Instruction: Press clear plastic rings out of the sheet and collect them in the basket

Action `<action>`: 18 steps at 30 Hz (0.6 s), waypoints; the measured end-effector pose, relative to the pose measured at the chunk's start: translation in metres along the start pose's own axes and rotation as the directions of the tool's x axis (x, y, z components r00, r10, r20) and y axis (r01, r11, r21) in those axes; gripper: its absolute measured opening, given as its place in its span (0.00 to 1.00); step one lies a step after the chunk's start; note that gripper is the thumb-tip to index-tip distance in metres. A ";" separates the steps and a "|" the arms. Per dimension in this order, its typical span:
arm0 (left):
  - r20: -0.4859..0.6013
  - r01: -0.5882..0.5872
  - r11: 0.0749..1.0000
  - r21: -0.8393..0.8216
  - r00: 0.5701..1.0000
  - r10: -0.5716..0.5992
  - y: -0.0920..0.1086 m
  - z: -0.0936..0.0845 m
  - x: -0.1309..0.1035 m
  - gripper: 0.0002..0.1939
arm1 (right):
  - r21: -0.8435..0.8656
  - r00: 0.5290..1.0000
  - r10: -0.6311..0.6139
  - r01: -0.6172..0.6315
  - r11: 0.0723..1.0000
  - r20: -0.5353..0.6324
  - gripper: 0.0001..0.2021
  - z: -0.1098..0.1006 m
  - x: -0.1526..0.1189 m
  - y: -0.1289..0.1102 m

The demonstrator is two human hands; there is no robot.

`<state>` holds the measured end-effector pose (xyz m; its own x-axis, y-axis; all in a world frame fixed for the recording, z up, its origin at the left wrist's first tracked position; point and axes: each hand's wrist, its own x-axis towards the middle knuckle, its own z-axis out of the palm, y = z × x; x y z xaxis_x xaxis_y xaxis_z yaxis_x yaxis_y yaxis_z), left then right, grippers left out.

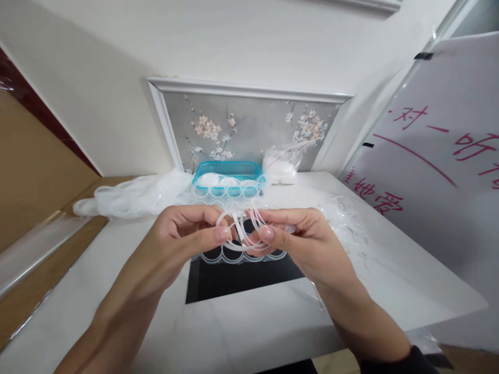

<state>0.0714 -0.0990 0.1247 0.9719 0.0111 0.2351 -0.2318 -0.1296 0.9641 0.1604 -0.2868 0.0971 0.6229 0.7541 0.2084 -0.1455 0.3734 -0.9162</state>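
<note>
Both hands meet over a black mat (241, 278) near the middle of the white table. My left hand (191, 231) pinches the left side of some thin translucent white rings (244, 244). On their right side, my right hand (296, 234) grips the rings between thumb and fingers. A narrow white strip stands among the rings between the two thumbs. Beneath the hands lies a clear tray with round openings (232, 253), partly hidden by them. Just behind is a blue basket (230, 167) holding white round pieces.
A clear bag with white contents (280, 163) stands right of the basket. Bundled translucent rings (136, 197) lie at the left, and loose clear scraps (349, 223) at the right. A whiteboard with red writing (436, 156) rises on the right, a wall behind.
</note>
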 end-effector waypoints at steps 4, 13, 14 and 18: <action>0.031 0.034 0.999 0.017 0.999 -0.035 0.002 0.000 0.000 0.10 | -0.019 1.000 -0.011 0.011 1.000 -0.013 0.13 -0.001 0.000 0.001; 0.049 0.082 0.997 0.012 0.995 -0.082 0.004 0.001 -0.002 0.09 | -0.003 1.000 0.013 -0.013 1.000 -0.009 0.13 -0.002 0.000 0.000; 0.048 0.082 0.997 0.008 0.995 -0.083 0.004 0.001 -0.003 0.09 | 0.006 1.000 0.019 -0.019 1.000 -0.010 0.13 -0.002 -0.001 -0.001; 0.041 0.073 0.997 -0.003 0.996 -0.073 0.003 0.001 -0.003 0.09 | 0.038 0.999 0.042 -0.041 0.998 -0.010 0.12 -0.002 -0.001 -0.003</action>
<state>0.0678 -0.1001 0.1272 0.9871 -0.0201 0.1588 -0.1601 -0.1250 0.9792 0.1618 -0.2898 0.0986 0.6238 0.7636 0.1665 -0.2004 0.3622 -0.9103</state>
